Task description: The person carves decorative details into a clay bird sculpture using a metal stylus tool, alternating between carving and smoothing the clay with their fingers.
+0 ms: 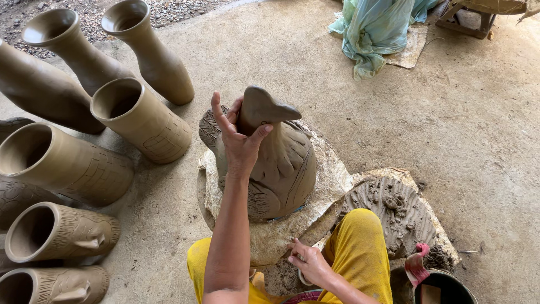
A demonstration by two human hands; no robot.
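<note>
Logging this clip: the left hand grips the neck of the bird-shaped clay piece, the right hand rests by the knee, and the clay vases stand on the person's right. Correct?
Not quite. The head view shows the vases on the person's left. The left hand does grip the neck of the bird-shaped clay piece, and the right hand is by the knee.

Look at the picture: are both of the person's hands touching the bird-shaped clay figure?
No. Only the left hand grips the clay figure near its head; the right hand rests low by the knee, apart from it.

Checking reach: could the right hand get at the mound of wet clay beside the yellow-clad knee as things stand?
Probably yes: the right hand rests low by the knee, and the clay mound lies just past it, uncovered.
</note>
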